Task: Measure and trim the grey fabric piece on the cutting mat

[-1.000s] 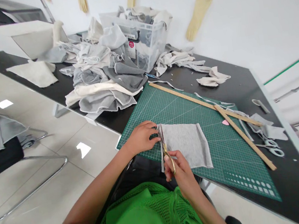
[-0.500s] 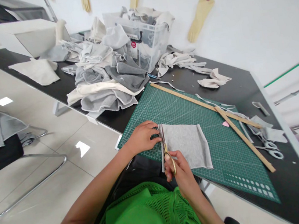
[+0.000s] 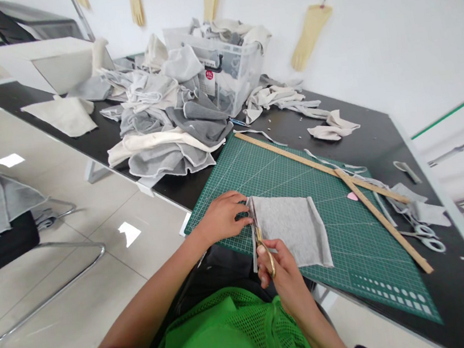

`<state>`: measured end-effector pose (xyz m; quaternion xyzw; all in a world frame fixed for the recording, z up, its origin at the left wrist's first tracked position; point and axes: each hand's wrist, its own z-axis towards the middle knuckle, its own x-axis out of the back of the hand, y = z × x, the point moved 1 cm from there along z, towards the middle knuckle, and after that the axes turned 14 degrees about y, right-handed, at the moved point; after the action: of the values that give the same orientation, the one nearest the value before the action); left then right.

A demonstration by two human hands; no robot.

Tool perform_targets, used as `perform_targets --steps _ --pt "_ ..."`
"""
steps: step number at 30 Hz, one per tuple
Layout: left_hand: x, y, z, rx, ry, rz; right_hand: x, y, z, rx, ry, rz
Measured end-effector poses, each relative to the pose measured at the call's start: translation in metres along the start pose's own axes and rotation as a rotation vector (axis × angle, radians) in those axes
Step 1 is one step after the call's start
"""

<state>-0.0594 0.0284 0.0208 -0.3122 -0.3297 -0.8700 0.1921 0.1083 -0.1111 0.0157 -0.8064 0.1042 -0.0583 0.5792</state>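
A folded piece of light grey cloth (image 3: pixel 292 226) lies flat on the green cutting mat (image 3: pixel 355 249), near its front edge. My right hand (image 3: pixel 278 262) is closed round the handles of gold-handled scissors (image 3: pixel 269 255). Their blades point away from me along the cloth's left side, where a narrow strip of it shows. At the far left corner my left hand (image 3: pixel 227 216) holds the cloth's edge between curled fingers and thumb. Its fingertips sit close to the scissor blades, and their exact grip is partly hidden.
Two wooden rulers (image 3: pixel 285 155) (image 3: pixel 383 220) cross on the mat. Beyond it stand a heap of grey and cream cloths (image 3: pixel 164 120) and a clear plastic box (image 3: pixel 238 69) full of cloth. White-handled scissors (image 3: pixel 429 238) and scraps lie at the right. Yellow gloves (image 3: pixel 311 36) hang on the wall.
The whole view has shifted slightly downward. Both hands, the scissors and the cloth keep nearly the same places relative to each other.
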Motion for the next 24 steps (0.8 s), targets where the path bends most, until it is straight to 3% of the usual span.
perform_targets --steps 24 --pt "-0.002 -0.0028 -0.0028 -0.014 0.032 0.024 0.0014 -0.0067 -0.0001 -0.047 0.026 0.057"
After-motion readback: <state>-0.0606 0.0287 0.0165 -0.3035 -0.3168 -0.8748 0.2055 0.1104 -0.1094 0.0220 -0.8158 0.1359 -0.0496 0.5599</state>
